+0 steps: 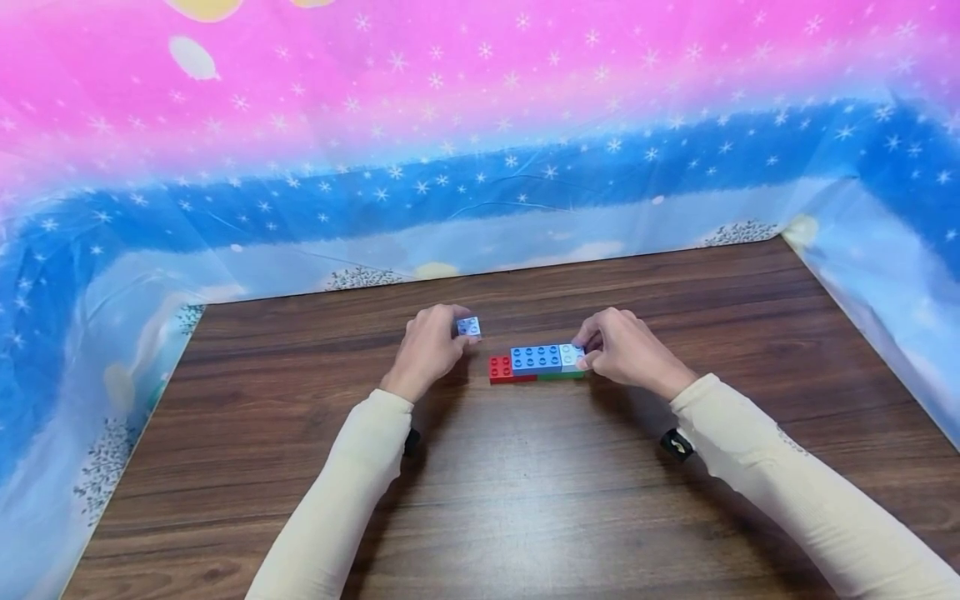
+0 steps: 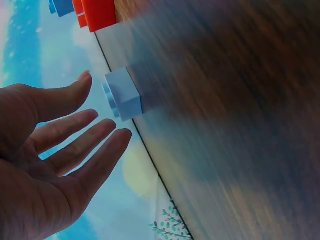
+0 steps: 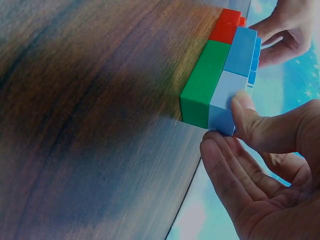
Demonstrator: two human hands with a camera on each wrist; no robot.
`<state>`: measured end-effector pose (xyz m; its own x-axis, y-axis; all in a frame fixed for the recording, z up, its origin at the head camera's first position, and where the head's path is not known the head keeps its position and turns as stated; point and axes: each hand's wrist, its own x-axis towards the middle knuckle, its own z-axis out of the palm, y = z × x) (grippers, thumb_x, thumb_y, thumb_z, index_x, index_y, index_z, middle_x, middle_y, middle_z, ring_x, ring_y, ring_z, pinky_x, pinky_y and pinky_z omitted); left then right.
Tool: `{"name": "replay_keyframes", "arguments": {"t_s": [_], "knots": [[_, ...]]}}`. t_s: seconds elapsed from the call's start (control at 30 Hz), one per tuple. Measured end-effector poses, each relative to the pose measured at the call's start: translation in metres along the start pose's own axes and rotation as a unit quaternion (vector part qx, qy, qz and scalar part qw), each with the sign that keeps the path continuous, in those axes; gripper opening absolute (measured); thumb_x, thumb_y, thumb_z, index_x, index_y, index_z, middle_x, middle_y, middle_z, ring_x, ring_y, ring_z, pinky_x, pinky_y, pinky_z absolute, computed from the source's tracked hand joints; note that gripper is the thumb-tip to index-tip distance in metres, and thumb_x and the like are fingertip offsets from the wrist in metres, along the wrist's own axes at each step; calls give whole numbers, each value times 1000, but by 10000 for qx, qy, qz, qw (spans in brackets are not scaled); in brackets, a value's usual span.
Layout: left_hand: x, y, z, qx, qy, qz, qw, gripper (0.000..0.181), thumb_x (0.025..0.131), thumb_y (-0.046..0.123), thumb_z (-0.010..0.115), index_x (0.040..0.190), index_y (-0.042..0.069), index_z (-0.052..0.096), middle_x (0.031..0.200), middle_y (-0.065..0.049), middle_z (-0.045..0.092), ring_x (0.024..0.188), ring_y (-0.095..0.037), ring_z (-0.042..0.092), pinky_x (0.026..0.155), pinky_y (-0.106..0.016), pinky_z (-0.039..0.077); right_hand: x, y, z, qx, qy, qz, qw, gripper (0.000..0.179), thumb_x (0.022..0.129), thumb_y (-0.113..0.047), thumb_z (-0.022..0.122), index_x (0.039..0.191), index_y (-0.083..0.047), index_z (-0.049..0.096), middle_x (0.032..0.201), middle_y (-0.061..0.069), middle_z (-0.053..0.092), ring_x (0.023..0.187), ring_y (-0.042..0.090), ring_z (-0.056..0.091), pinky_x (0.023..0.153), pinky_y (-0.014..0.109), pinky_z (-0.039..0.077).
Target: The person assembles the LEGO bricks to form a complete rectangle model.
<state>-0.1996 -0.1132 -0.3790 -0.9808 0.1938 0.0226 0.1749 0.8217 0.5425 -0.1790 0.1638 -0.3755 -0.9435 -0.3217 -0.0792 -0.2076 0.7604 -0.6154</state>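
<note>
A small light blue brick [image 1: 468, 327] with studs on top sits on the table, and my left hand [image 1: 429, 348] is beside it. In the left wrist view the fingers [image 2: 107, 155] and thumb are spread around this brick [image 2: 127, 95], with a gap showing. My right hand [image 1: 626, 350] pinches another light blue brick [image 3: 223, 100] at the end of a two-layer build. That brick sits on a green brick [image 3: 205, 82], next to a longer blue brick [image 1: 536, 358] in the upper layer. A red brick [image 1: 500, 369] forms the lower left end of the build.
The dark wooden table [image 1: 525, 500] runs back to a hanging pink and blue cloth [image 1: 480, 125] with snowflake prints. This cloth also borders the left and right sides. A dark strap [image 1: 677, 444] shows at the right wrist.
</note>
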Motion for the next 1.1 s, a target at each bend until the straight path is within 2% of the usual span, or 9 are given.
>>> {"name": "replay_keyframes", "arguments": {"t_s": [0.1, 0.27, 0.43, 0.73, 1.1], "knots": [[3, -3, -1, -61, -114, -56, 9999, 42, 95, 14, 74, 133, 1, 65, 126, -17, 67, 108, -29, 63, 97, -48, 47, 0, 0, 0, -9, 12, -8, 10000, 18, 85, -2, 80, 102, 1, 75, 95, 10, 73, 85, 21, 66, 75, 38, 52], [5, -5, -2, -163, -258, -169, 9994, 41, 95, 14, 73, 133, 1, 65, 125, -17, 68, 105, -29, 64, 92, -45, 50, 0, 1, 0, -2, 16, -34, 10000, 17, 85, -3, 80, 102, 1, 75, 95, 10, 73, 85, 21, 66, 75, 38, 52], [7, -6, -1, -172, -312, -309, 9989, 42, 94, 14, 75, 132, 0, 65, 124, -16, 68, 104, -26, 64, 92, -44, 49, 0, 1, 0, 30, 10, -32, 10000, 18, 85, -2, 80, 103, 1, 75, 97, 10, 73, 87, 21, 66, 77, 38, 53], [11, -8, 3, -123, -360, -402, 9985, 32, 93, 14, 76, 120, -2, 70, 113, -16, 71, 97, -26, 65, 88, -42, 50, 0, 2, 1, 56, -10, 18, 10000, 19, 86, -3, 80, 104, 0, 76, 98, 10, 73, 89, 21, 67, 79, 40, 54], [0, 1, -4, -259, -291, -280, 9988, 30, 93, 13, 76, 119, 0, 72, 108, -13, 72, 93, -24, 64, 84, -40, 51, 0, 2, 0, 97, -7, 8, 10000, 19, 86, -2, 80, 104, 1, 75, 98, 11, 73, 87, 22, 65, 76, 37, 52]]}}
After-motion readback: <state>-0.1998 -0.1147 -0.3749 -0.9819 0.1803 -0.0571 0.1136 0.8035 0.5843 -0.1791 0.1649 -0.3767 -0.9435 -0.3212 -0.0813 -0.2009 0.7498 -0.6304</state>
